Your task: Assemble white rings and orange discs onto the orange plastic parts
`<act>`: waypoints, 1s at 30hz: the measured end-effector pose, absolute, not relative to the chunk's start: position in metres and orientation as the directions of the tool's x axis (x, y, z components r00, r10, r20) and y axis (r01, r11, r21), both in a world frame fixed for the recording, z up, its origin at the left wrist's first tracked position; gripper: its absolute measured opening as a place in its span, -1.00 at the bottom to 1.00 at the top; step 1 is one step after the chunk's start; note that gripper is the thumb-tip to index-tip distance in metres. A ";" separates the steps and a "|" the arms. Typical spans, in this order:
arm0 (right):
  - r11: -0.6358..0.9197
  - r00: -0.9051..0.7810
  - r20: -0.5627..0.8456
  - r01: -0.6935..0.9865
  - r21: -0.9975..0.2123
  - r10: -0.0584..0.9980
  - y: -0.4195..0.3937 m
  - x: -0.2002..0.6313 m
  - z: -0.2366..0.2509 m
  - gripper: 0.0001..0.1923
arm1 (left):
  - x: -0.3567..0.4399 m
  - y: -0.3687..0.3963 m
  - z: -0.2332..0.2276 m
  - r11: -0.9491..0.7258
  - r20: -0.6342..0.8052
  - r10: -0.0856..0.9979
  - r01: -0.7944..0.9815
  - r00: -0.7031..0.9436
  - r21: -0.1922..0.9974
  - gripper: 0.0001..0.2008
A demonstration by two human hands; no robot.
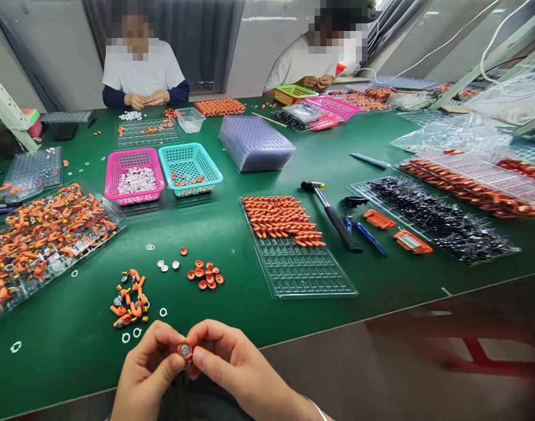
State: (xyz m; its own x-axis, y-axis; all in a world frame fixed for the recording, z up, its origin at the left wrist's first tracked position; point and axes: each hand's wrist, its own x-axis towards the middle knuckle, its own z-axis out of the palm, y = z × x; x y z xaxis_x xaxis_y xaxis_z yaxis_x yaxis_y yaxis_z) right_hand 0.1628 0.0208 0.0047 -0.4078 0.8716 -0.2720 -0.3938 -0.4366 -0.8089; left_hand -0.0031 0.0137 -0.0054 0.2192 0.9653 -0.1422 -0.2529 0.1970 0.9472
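Over the table's front edge, my left hand (155,365) and my right hand (232,365) meet at the fingertips. Pinched between both is a small orange earbud shell (185,351) with a round grey disc facing up; its lower part is hidden by my fingers. Just beyond my left hand lies a loose pile of orange earbud pieces (130,298) with yellow ends. Several round orange caps (206,273) form a cluster to the right of it. A few small white discs (162,266) and white rings (137,332) are scattered around.
On the left is a clear tray (113,225) heaped with orange pieces. Pink (134,153) and turquoise baskets (190,149) hold small parts. A half-filled tray (311,283), a hammer (337,222) and a tray of dark wired parts (442,219) lie right. Two people (144,73) sit opposite.
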 end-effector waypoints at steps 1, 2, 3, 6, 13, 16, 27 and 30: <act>-0.416 -0.403 -0.256 -0.385 -0.824 0.879 0.020 0.163 0.005 -0.54 | -0.003 0.014 -0.006 0.194 -0.141 0.967 -0.253 0.211 0.948 -0.93; -0.395 -0.397 -0.239 -0.380 -0.836 0.886 0.020 0.163 0.005 -0.56 | -0.003 0.015 -0.007 0.185 -0.137 0.970 -0.249 0.199 0.951 -0.92; -0.371 -0.383 -0.223 -0.374 -0.850 0.897 0.019 0.162 0.004 -0.60 | -0.003 0.016 -0.007 0.172 -0.129 0.974 -0.240 0.185 0.955 -0.91; -0.131 -0.221 -0.070 -0.271 -0.954 0.973 0.015 0.162 0.002 -0.81 | -0.003 0.018 -0.006 0.117 -0.089 0.986 -0.205 0.140 0.972 -0.88; 0.356 -0.112 0.348 0.062 -0.932 0.931 0.007 0.164 -0.005 -0.78 | -0.007 0.014 -0.001 -0.033 0.041 0.986 -0.053 0.160 0.998 -0.90; 0.313 -0.103 0.310 0.016 -0.950 0.945 0.005 0.163 -0.010 -0.81 | -0.008 0.014 0.003 -0.245 0.230 0.957 0.073 0.175 0.967 -0.87; 0.090 -0.095 0.109 -0.182 -0.979 0.990 -0.001 0.161 -0.018 -0.84 | -0.009 0.016 0.006 -0.428 0.388 0.894 0.172 0.223 0.887 -0.86; 0.113 -0.105 0.139 -0.217 -0.970 0.985 -0.003 0.161 -0.019 -0.82 | -0.007 0.016 0.006 -0.277 0.258 0.944 0.073 0.205 0.958 -0.88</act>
State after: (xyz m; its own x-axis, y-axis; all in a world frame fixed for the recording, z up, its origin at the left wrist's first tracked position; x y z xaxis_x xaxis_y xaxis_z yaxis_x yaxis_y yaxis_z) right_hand 0.1606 -0.0029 -0.0188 -0.1055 0.9847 0.1387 -0.2173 0.1133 -0.9695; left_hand -0.0069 0.0157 0.0055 0.2049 0.9442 0.2578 0.0734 -0.2775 0.9579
